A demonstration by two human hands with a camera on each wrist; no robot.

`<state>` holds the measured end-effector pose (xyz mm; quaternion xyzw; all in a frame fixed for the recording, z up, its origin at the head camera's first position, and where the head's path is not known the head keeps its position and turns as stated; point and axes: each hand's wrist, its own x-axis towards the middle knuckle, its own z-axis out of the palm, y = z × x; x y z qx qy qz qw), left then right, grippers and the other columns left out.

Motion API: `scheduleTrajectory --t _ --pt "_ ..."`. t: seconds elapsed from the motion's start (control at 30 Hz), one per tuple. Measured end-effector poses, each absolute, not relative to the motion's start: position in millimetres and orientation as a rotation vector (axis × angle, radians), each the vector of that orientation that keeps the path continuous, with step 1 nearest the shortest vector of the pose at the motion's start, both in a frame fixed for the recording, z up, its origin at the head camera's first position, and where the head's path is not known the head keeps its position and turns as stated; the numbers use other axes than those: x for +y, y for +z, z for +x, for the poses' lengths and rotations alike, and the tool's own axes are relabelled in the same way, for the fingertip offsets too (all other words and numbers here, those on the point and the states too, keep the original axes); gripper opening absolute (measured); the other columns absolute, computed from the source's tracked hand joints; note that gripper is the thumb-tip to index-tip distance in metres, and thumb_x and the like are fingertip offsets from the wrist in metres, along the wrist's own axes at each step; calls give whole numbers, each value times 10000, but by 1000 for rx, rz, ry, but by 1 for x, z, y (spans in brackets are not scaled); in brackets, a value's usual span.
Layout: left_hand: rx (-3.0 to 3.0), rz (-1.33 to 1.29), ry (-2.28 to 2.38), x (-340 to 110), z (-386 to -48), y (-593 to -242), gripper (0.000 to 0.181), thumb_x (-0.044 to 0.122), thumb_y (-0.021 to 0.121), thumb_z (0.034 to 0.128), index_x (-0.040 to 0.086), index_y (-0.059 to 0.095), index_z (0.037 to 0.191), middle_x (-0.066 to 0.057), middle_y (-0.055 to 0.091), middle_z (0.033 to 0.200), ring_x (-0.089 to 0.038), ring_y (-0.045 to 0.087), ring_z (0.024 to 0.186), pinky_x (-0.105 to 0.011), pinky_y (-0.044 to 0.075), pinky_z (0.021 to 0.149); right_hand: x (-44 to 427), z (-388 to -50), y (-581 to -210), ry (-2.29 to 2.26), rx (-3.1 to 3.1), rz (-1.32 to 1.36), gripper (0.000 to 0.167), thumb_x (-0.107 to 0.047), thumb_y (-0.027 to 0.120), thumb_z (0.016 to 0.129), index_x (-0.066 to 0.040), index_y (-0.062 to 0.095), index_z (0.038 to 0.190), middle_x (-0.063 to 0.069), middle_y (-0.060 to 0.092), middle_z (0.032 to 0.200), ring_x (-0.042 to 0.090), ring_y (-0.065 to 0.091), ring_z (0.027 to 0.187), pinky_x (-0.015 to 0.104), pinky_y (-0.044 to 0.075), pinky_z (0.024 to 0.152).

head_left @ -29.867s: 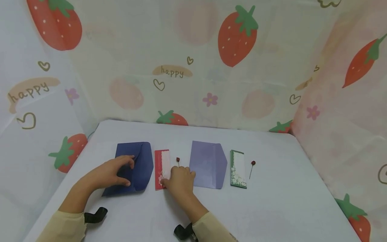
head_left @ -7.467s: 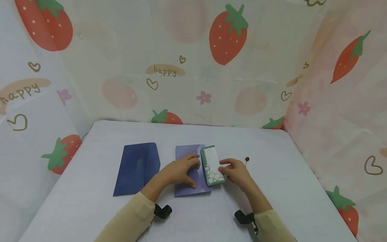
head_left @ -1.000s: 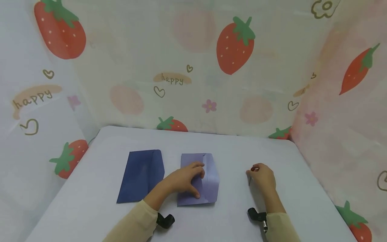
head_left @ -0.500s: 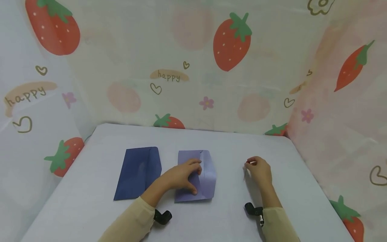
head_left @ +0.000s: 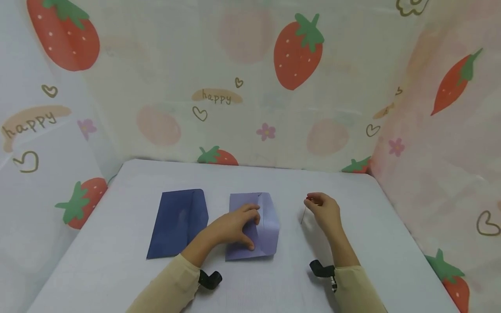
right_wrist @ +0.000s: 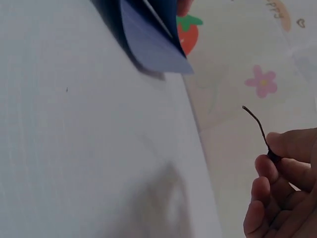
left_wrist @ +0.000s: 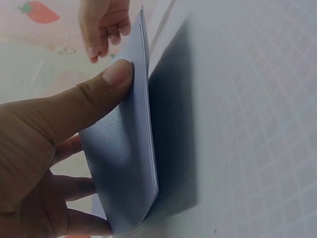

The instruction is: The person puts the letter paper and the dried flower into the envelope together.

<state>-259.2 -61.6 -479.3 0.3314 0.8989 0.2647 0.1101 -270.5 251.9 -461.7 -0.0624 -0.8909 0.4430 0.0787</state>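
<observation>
A light purple envelope point(head_left: 270, 226) lies mid-table, flap side to the right. My left hand point(head_left: 235, 226) holds it, with curled fingers and thumb on its face. In the left wrist view the thumb presses on the envelope point(left_wrist: 116, 144), whose edge stands off the table. To the right, my right hand point(head_left: 325, 214) pinches a small dried red rose point(head_left: 309, 198) by its head above the table. The rose's thin stem point(right_wrist: 257, 124) sticks out from the fingertips in the right wrist view. The flap of the envelope point(right_wrist: 148, 44) hangs out there.
A navy envelope point(head_left: 176, 224) lies to the left, partly behind the left forearm. The white table point(head_left: 344, 187) is backed by a strawberry-print curtain point(head_left: 250, 56). Black wrist cameras point(head_left: 210, 280) are strapped at both sleeves.
The red card, then the green card, have left view. My right hand took up the rose from the table and moved left with it toward the purple envelope. My left hand stays put.
</observation>
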Motion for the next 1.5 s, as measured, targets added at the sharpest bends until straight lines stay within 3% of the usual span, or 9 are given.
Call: scheduleTrajectory --t 0.4,1.13,1.5 --pt "2634 960 804 -66 -264 -476 613 412 944 702 240 554 1143 32 332 1633 -215 495 1371 -415 480 1035 223 -272 -457 1653 -2567 -148 350 -222 740 948 -51 684 1249 119 715 1113 169 627 882 285 522 730" --pt "2626 976 826 -65 -261 -477 628 414 944 702 206 574 1165 0 356 1622 -230 479 1396 -439 471 1070 166 -269 -479 1927 -2488 -20 265 -75 780 890 14 697 1126 126 737 953 156 674 777 270 570 649" --pt "2630 983 817 -62 -260 -478 621 418 941 706 255 555 1164 13 361 1609 -216 502 1364 -439 488 1046 153 -268 -492 1914 -2537 29 212 -64 783 886 -11 710 1077 134 749 991 266 718 844 367 613 674"
